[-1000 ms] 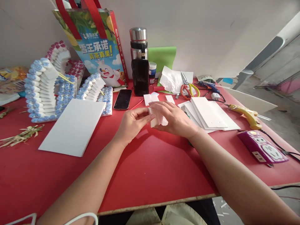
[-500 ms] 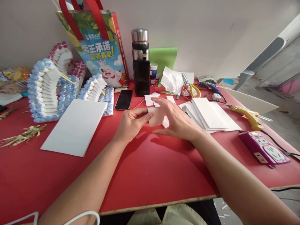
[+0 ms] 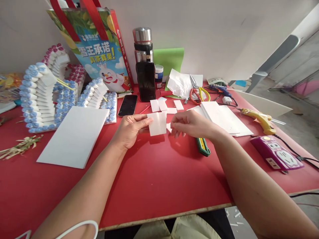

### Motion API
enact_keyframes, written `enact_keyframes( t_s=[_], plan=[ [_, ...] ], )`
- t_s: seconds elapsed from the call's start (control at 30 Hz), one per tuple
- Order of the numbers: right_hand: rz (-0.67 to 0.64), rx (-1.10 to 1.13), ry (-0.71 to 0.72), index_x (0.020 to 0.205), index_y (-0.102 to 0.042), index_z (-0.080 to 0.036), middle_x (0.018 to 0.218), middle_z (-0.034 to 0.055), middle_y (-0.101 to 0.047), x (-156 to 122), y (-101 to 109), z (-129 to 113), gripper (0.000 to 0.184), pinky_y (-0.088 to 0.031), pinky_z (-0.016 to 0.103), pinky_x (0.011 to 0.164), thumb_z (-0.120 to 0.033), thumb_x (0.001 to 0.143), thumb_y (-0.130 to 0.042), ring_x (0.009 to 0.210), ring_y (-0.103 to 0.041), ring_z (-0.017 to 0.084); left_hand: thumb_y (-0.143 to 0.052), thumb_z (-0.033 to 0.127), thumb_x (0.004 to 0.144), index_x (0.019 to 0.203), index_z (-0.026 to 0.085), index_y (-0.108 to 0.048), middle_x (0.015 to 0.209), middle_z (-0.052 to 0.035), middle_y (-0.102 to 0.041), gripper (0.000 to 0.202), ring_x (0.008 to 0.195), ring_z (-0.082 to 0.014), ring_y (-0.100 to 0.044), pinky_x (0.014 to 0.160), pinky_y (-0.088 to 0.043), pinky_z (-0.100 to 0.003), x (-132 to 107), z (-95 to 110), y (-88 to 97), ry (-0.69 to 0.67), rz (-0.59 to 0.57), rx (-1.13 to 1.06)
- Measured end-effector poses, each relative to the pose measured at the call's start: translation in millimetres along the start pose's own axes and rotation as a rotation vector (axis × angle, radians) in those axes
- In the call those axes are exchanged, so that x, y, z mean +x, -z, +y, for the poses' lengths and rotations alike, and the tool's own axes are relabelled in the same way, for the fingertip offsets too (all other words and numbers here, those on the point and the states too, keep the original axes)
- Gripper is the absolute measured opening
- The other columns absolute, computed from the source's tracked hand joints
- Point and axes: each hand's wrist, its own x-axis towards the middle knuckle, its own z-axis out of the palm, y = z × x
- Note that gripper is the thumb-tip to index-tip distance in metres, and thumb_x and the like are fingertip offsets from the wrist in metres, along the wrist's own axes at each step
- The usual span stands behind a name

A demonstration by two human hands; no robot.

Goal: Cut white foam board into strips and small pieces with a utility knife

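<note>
My left hand (image 3: 129, 130) pinches a small white foam piece (image 3: 157, 123) by its left edge and holds it upright just above the red table (image 3: 159, 179). My right hand (image 3: 190, 124) hovers to the right of the piece with its fingers curled and its fingertips close to a smaller white scrap (image 3: 169, 127); whether it grips the scrap is unclear. A green utility knife (image 3: 203, 147) lies on the table under my right wrist. Several small white foam rectangles (image 3: 163, 105) lie just beyond my hands.
A large white foam board (image 3: 74, 134) lies left, a stack of white boards (image 3: 221, 117) right. Also here: a phone (image 3: 127, 105), flask (image 3: 142, 43), gift bag (image 3: 99, 49), scissors (image 3: 198, 93), yellow glue gun (image 3: 258, 117), purple power strip (image 3: 276, 154), blue-capped foam model (image 3: 47, 96).
My right hand came off the foam piece and drew back to the right, uncovering the green knife. My left hand now holds the piece alone, raised and facing me.
</note>
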Motion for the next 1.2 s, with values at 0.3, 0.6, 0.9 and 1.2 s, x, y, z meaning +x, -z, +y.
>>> enact_keyframes(
  t_s=[0.3, 0.6, 0.9, 1.2],
  plan=[
    [0.28, -0.3, -0.042, 0.088, -0.068, -0.02, 0.085, 0.004, -0.074, 9.1, -0.8, 10.8, 0.012, -0.048, 0.029, 0.065, -0.021, 0.085, -0.056, 0.079, -0.068, 0.02, -0.086, 0.04, 0.068, 0.096, 0.015, -0.08, 0.093, -0.0099, -0.078, 0.037, 0.083, -0.0225, -0.073, 0.076, -0.062, -0.033, -0.8, -3.6, -2.9, 0.125, -0.002, 0.039],
    [0.215, 0.245, -0.108, 0.11, -0.062, -0.018, 0.092, 0.005, -0.071, 17.4, -22.2, 9.2, 0.037, -0.052, 0.029, 0.068, -0.035, 0.081, -0.075, 0.08, -0.067, 0.018, -0.083, 0.043, 0.072, 0.097, 0.015, -0.079, 0.094, -0.0102, -0.078, 0.038, 0.087, -0.0236, -0.073, 0.078, -0.061, -0.035, -6.9, -8.5, -17.8, 0.177, -0.1, 0.024],
    [0.196, 0.172, -0.121, 0.096, -0.067, -0.014, 0.082, 0.0028, -0.063, 23.0, -28.1, 15.8, 0.021, -0.047, 0.029, 0.069, -0.019, 0.076, -0.071, 0.076, -0.059, 0.015, -0.079, 0.043, 0.074, 0.09, 0.017, -0.065, 0.085, -0.004, -0.071, 0.034, 0.08, -0.0227, -0.071, 0.078, -0.06, -0.042, -7.3, -12.6, -19.6, 0.109, -0.049, 0.377],
    [0.22, 0.045, -0.139, 0.097, -0.063, -0.017, 0.08, 0.0004, -0.059, 28.8, -28.7, 17.3, 0.021, -0.046, 0.028, 0.065, -0.017, 0.077, -0.067, 0.075, -0.057, 0.015, -0.075, 0.042, 0.08, 0.09, 0.023, -0.058, 0.126, -0.0049, -0.054, 0.027, 0.109, -0.0246, -0.059, 0.088, -0.054, -0.04, -13.2, -1.3, -17.1, -0.41, -0.368, 1.058]
  ],
)
